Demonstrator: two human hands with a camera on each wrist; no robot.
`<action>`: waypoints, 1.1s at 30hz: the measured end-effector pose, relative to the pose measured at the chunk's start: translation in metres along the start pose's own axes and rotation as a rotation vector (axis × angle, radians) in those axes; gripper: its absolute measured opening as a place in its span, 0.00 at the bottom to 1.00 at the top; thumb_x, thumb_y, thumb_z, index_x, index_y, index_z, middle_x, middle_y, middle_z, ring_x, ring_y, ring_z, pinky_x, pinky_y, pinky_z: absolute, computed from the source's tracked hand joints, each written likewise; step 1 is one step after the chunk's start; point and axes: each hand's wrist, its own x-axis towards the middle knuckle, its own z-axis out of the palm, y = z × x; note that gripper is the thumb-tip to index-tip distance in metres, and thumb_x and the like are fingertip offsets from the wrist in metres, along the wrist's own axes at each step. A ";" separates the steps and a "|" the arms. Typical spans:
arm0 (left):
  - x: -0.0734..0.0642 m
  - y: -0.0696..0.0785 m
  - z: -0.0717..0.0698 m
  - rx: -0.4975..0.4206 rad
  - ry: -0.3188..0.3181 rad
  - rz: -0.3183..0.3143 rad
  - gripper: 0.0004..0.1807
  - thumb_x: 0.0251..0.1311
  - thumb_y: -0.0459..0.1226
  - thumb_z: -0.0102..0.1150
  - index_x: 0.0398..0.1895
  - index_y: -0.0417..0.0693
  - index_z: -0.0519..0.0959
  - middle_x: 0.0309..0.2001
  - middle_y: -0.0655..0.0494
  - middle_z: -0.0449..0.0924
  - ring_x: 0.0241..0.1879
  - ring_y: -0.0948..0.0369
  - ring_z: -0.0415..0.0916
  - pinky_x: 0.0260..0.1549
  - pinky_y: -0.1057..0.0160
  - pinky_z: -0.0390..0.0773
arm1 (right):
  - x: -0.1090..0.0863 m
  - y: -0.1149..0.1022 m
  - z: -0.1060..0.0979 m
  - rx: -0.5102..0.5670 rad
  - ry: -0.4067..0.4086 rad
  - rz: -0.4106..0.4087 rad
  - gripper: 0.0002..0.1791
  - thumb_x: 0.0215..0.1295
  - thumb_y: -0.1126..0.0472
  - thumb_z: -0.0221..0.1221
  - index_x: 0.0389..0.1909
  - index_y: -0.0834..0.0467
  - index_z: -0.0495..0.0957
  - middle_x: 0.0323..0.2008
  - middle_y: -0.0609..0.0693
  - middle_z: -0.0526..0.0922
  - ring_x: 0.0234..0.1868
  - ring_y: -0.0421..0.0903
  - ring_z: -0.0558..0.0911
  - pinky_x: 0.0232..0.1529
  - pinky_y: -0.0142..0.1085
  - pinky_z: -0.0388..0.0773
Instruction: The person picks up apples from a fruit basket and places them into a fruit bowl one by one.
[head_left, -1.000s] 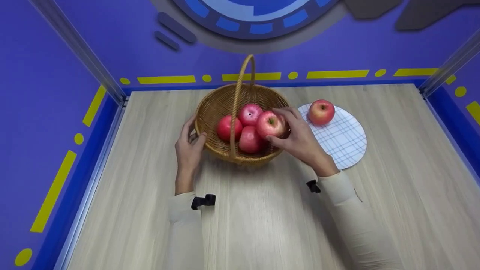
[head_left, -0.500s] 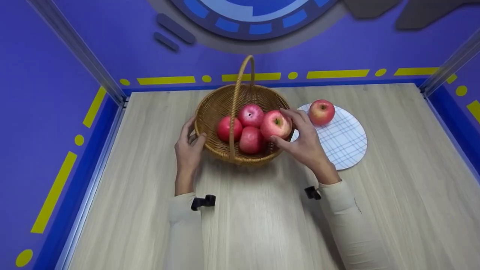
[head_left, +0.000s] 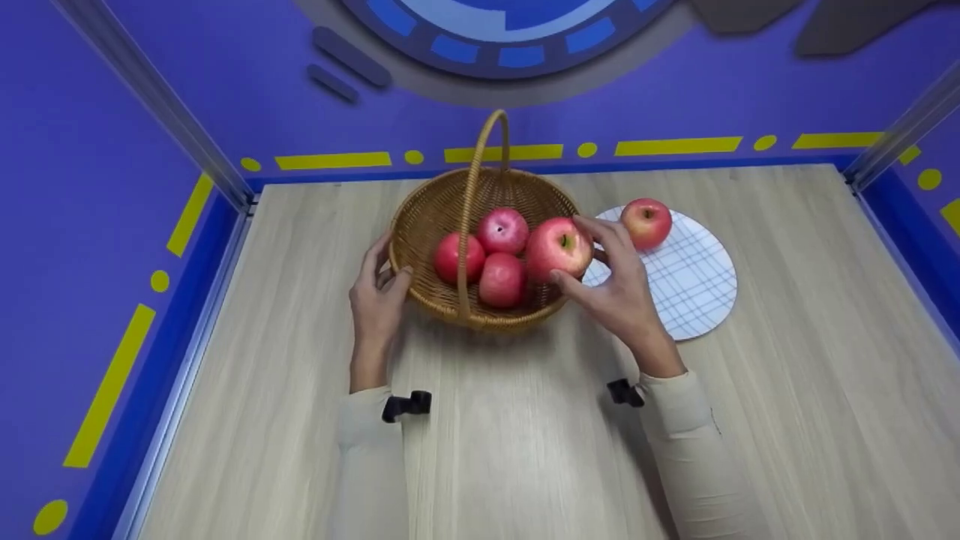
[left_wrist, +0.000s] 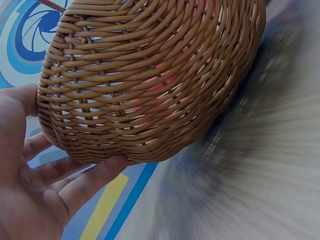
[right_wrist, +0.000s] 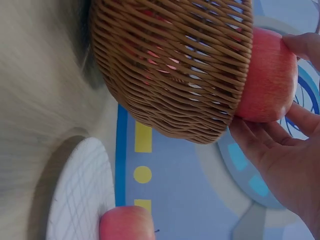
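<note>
A brown wicker basket (head_left: 420,217) with a tall arched handle (head_left: 472,187) stands on the table, holding several red apples (head_left: 502,279) in its bowl. My left hand (head_left: 379,300) grips its left rim, thumb on the near side; the left wrist view shows the fingers (left_wrist: 107,172) against the weave (left_wrist: 125,100). At the right rim my right hand (head_left: 619,289) pinches a larger pink-red apple (head_left: 559,249) between thumb and fingers. In the right wrist view that apple (right_wrist: 270,75) sits at rim height, partly hidden behind the basket wall (right_wrist: 175,75).
Right of the basket lies a round white plate (head_left: 694,285) with a blue grid pattern. Another apple (head_left: 646,223) sits near its far left edge. A blue wall (head_left: 300,127) with yellow marks closes off the table's (head_left: 495,435) far side.
My right hand has moved to the right with its apple, from over the other apples to the basket's right rim. The left hand and the basket have stayed put.
</note>
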 end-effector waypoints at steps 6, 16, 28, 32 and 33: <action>0.000 0.000 0.001 0.003 -0.001 0.011 0.32 0.69 0.36 0.61 0.77 0.55 0.73 0.71 0.49 0.74 0.61 0.50 0.80 0.52 0.52 0.85 | 0.000 -0.011 -0.014 -0.010 0.052 0.013 0.41 0.54 0.72 0.78 0.69 0.70 0.74 0.63 0.64 0.76 0.60 0.49 0.78 0.62 0.34 0.78; 0.000 0.000 0.001 -0.005 -0.005 -0.006 0.32 0.69 0.36 0.62 0.78 0.56 0.73 0.71 0.48 0.74 0.60 0.49 0.80 0.52 0.52 0.85 | 0.000 -0.027 -0.038 -0.058 0.142 0.035 0.39 0.54 0.75 0.76 0.68 0.74 0.73 0.62 0.68 0.75 0.59 0.48 0.77 0.61 0.30 0.77; -0.001 0.002 0.002 -0.009 -0.003 0.002 0.33 0.69 0.35 0.62 0.78 0.57 0.72 0.72 0.49 0.73 0.60 0.50 0.81 0.49 0.58 0.86 | -0.001 0.024 -0.054 -0.153 0.187 0.115 0.40 0.59 0.62 0.78 0.72 0.64 0.74 0.64 0.59 0.75 0.61 0.45 0.75 0.60 0.29 0.78; -0.001 0.001 0.001 0.002 -0.003 0.007 0.33 0.69 0.36 0.61 0.78 0.58 0.72 0.72 0.50 0.73 0.60 0.50 0.81 0.48 0.57 0.87 | -0.002 0.034 -0.054 -0.167 0.191 0.164 0.40 0.60 0.59 0.78 0.72 0.64 0.74 0.65 0.58 0.75 0.63 0.47 0.76 0.62 0.33 0.79; -0.001 0.001 0.001 0.004 -0.004 0.007 0.33 0.69 0.36 0.61 0.78 0.59 0.72 0.72 0.50 0.73 0.60 0.50 0.81 0.48 0.57 0.87 | -0.002 0.036 -0.054 -0.171 0.192 0.175 0.41 0.60 0.59 0.78 0.73 0.63 0.74 0.65 0.58 0.75 0.63 0.48 0.76 0.62 0.35 0.79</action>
